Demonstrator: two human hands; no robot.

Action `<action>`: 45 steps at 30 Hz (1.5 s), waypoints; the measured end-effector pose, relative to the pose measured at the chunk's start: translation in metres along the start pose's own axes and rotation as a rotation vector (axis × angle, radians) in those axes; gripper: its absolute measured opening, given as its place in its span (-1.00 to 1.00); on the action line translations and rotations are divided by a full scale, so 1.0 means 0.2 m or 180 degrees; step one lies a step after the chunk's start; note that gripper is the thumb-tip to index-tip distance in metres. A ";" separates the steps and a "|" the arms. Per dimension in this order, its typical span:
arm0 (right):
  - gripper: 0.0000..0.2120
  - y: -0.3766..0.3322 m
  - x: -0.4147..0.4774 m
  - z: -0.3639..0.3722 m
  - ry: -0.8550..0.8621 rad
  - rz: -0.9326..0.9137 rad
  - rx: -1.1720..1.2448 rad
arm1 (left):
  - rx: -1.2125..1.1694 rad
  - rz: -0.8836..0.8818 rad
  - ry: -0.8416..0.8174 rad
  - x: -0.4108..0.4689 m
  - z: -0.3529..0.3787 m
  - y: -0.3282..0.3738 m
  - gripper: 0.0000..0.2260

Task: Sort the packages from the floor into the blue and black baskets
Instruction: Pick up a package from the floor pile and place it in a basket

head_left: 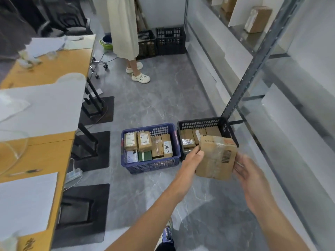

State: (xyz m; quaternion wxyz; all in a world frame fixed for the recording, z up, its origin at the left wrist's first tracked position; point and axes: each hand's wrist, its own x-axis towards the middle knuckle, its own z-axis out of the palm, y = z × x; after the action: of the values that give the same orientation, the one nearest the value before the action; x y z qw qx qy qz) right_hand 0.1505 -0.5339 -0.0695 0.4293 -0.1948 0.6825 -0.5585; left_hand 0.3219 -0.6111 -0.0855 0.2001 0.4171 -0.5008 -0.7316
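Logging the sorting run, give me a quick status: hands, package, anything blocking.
Left hand and right hand both on cardboard package. Held above black basket. Blue basket nearly full. Nothing blocking.

Floor: I see grey marbled tile.
Ahead of me: blue basket and black basket, touching side by side.
Far end: 2 black crates.
Left: black mats.

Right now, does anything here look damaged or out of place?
Nothing is spilled or broken. The cardboard package held between both hands looks rumpled under wrinkled clear tape. The blue basket and black basket hold neatly packed boxes.
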 end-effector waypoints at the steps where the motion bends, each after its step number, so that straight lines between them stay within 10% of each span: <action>1: -0.66 -0.01 0.04 0.03 -0.0026 0.0018 -0.0009 | -0.0042 -0.0006 -0.0008 0.05 -0.04 0.01 -0.28; 33: -0.72 0.41 2.36 0.03 -0.0884 0.1566 -0.0491 | -0.0275 -0.1542 0.1216 2.11 -0.06 -0.19 -0.78; 37: -0.71 0.64 2.60 0.09 -0.0947 0.1702 -0.0594 | -0.0286 -0.1767 0.1417 2.39 -0.15 -0.38 -0.25; 42: -0.73 1.05 2.94 0.22 -0.0852 0.1879 -0.0644 | -0.0004 -0.1951 0.1244 2.75 -0.29 -0.68 -0.85; 45: -0.79 1.30 3.13 0.32 -0.0829 0.1944 -0.0663 | 0.0132 -0.1904 0.1214 2.98 -0.39 -0.97 -0.36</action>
State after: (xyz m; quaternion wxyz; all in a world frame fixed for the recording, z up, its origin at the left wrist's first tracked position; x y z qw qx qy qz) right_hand -0.0914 -0.9607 -0.5418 0.6379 -0.0939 0.7021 -0.3021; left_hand 0.0688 -0.9984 -0.5172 0.0583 0.6784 -0.3248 -0.6564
